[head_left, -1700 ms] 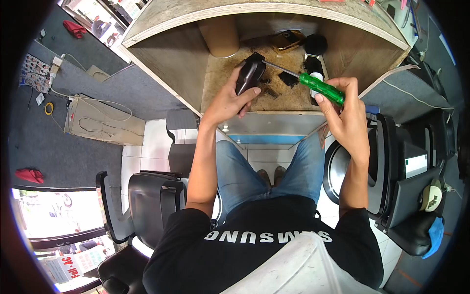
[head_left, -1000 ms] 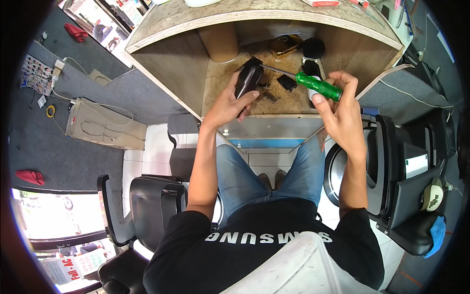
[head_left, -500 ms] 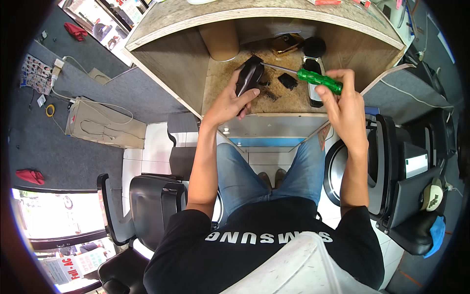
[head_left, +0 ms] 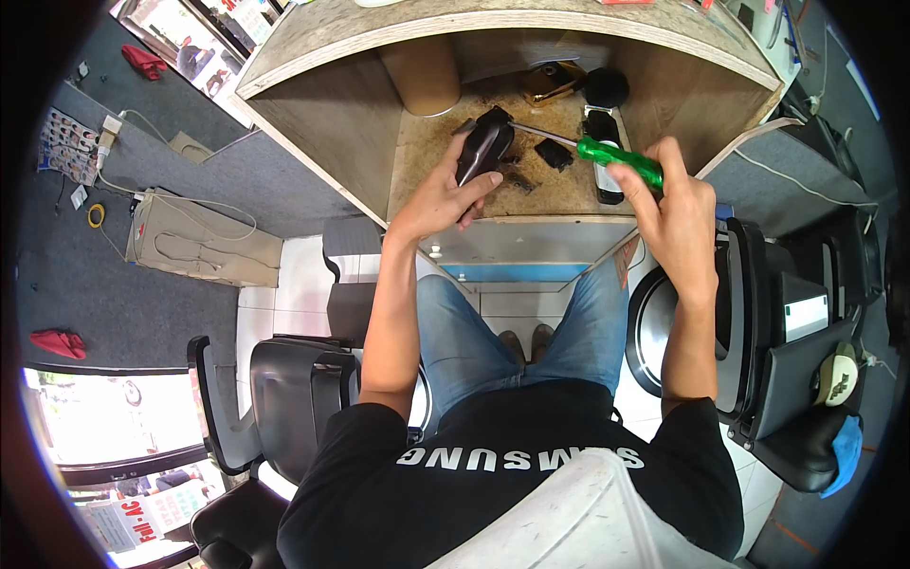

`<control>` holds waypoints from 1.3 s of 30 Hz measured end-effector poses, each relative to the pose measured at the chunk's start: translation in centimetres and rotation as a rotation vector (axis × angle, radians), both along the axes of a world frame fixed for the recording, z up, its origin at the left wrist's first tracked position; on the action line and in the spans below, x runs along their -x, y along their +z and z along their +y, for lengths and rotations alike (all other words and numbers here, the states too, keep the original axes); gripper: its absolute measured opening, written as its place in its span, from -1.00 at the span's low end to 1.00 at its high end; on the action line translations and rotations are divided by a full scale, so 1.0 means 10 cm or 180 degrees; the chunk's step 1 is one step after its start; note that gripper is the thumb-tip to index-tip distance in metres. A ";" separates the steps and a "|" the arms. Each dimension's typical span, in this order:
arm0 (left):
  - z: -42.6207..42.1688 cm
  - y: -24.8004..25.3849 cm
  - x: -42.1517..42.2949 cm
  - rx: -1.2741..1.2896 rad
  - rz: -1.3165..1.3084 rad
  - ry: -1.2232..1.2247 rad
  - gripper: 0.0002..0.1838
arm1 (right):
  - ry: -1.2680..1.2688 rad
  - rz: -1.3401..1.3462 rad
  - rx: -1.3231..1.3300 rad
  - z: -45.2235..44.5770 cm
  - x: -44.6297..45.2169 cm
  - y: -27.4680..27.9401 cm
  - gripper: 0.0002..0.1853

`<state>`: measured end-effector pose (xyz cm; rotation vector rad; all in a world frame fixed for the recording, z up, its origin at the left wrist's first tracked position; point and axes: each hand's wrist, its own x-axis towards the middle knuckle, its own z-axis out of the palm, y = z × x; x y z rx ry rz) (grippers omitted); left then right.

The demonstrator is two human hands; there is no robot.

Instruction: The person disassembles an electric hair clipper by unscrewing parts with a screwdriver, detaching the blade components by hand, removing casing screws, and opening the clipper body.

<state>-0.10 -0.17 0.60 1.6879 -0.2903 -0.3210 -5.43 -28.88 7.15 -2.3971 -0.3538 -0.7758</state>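
Wrapped around a dark hair clipper (head_left: 486, 147), my left hand (head_left: 444, 197) is over the front of the open shelf (head_left: 417, 152). My right hand (head_left: 675, 213) grips the green handle of a screwdriver (head_left: 618, 161). The metal shaft points left, and its tip is at the clipper's top end; whether it touches a screw is too small to tell. A small black piece (head_left: 555, 155) and dark hair clippings (head_left: 519, 180) lie on the shelf between my hands. Beyond the screwdriver handle is a black and white device (head_left: 604, 128).
At the shelf's back stand a brown cylinder (head_left: 420, 76), a gold-coloured object (head_left: 554, 82) and a round black object (head_left: 606, 87). Side walls and a top board (head_left: 512, 17) enclose the shelf. Black chairs (head_left: 299, 398) flank my legs, and a beige box (head_left: 204, 237) is at left.
My right hand has shifted slightly, its fingers changing place on the green handle. The black and white device shows more now. My left hand keeps its hold on the clipper.
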 end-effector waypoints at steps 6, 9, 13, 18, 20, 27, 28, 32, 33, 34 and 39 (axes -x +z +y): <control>0.03 -0.05 -0.04 0.0108 0.0018 0.0046 -0.21 | -0.0187 0.0056 0.0426 0.01 0.00 -0.07 -0.55; 0.01 -0.02 -0.03 -0.0015 0.0013 0.0020 -0.21 | -0.0028 -0.0333 0.0086 0.07 -0.01 -0.05 -0.58; 0.03 -0.05 -0.05 -0.0029 0.0006 -0.0009 -0.21 | 0.0412 -0.0374 0.0299 0.02 0.00 -0.02 -0.63; 0.02 0.02 -0.01 -0.0174 -0.0086 -0.0197 -0.22 | 0.0148 0.0318 -0.0132 -0.02 0.02 0.08 -0.60; 0.03 0.02 -0.02 -0.0219 -0.0088 -0.0227 -0.23 | 0.0019 0.0754 -0.0359 -0.05 0.02 0.09 -0.57; 0.11 -0.17 -0.07 0.0733 -0.0079 0.0310 -0.53 | 0.0151 0.0720 -0.1108 0.03 -0.09 -0.47 -0.54; 0.15 -0.21 -0.08 0.0945 0.0042 0.0419 -0.55 | 0.0059 0.0534 -0.1293 0.12 -0.08 -0.51 -0.55; 0.32 -0.36 -0.19 0.1362 0.0486 0.0354 -0.36 | -0.0179 0.0634 -0.0581 0.45 -0.08 -0.52 -0.72; 0.31 -0.35 -0.18 0.1445 0.0471 0.0223 -0.34 | -0.0164 0.0500 -0.0383 0.51 -0.11 -0.55 -0.73; 0.31 -0.33 -0.17 0.1532 0.0457 0.0105 -0.31 | -0.0138 0.0369 -0.0181 0.57 -0.16 -0.60 -0.73; 0.23 -0.26 -0.10 0.1446 0.0371 0.0348 -0.26 | 0.0089 0.0204 0.0173 0.78 -0.38 -0.68 -0.75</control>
